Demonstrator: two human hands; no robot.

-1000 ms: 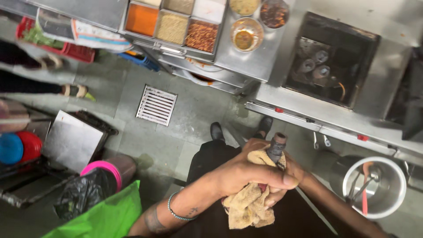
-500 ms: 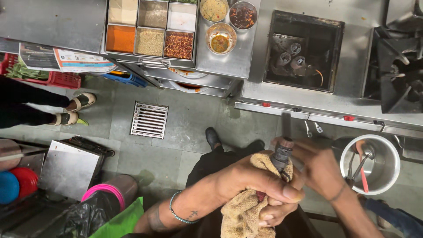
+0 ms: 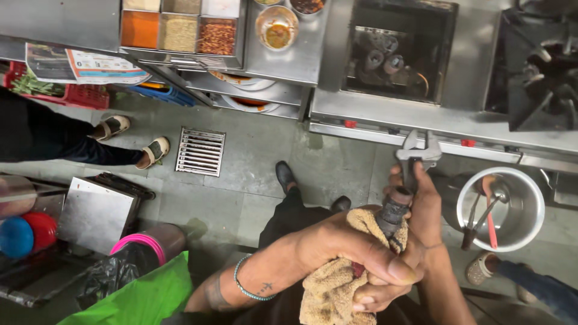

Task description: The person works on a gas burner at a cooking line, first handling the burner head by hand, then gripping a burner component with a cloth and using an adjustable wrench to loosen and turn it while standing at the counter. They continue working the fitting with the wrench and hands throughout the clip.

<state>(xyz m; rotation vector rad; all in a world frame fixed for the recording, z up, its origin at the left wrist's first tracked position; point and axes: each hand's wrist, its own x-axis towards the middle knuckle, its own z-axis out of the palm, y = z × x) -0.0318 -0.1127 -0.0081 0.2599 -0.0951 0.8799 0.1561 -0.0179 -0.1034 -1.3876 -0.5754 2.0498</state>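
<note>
My left hand (image 3: 343,247), a beaded bracelet on its wrist, is wrapped around a tan cloth (image 3: 328,292) and a dark, grimy pipe fitting (image 3: 394,210) that sticks up out of the cloth. My right hand (image 3: 428,207) comes in from the lower right, just behind the fitting, and grips the handle of a steel adjustable wrench (image 3: 419,150). The wrench's jaws point up, above the fitting. My dark shoes show on the grey floor below.
A steel counter (image 3: 283,63) carries spice trays (image 3: 180,30) and a sauce bowl (image 3: 277,27), next to a burner pit (image 3: 391,54). On the floor are a drain grate (image 3: 200,150), a steel pot with utensils (image 3: 500,207) and a pink-rimmed bin (image 3: 150,244). Another person's sandalled feet (image 3: 153,149) stand at left.
The wrench's jaws now stand clear above the fitting, and my right hand has come up behind it. My left hand keeps its grip on the cloth. The view has shifted.
</note>
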